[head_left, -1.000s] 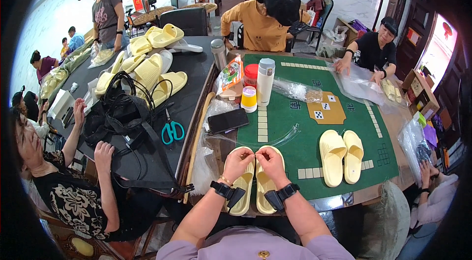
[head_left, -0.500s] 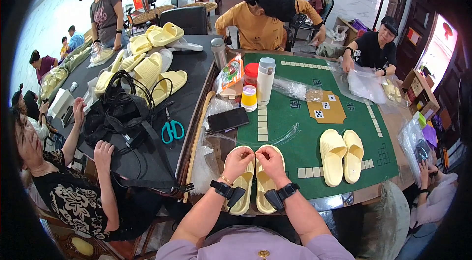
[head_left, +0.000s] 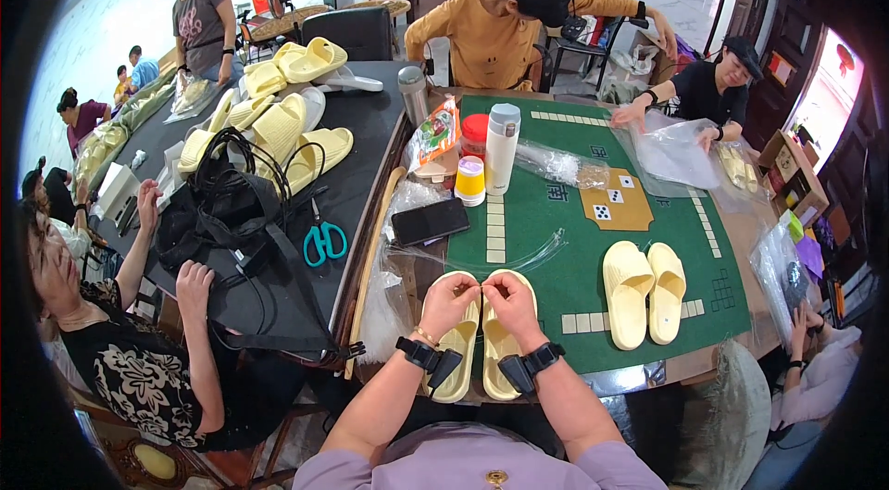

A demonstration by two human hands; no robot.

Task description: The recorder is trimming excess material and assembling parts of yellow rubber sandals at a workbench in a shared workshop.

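Nearest us, our left hand [head_left: 448,302] and right hand [head_left: 508,302] sit knuckle to knuckle over a pair of pale yellow slippers [head_left: 480,348] at the near edge of the green mat [head_left: 565,212], fingertips pinched narrow where the two toes meet; what they pinch we cannot tell. Just right lies a second slipper pair [head_left: 644,291]. Beyond our hands lies a clear plastic bag [head_left: 482,257], then a black phone [head_left: 430,221], farther a white bottle [head_left: 501,148].
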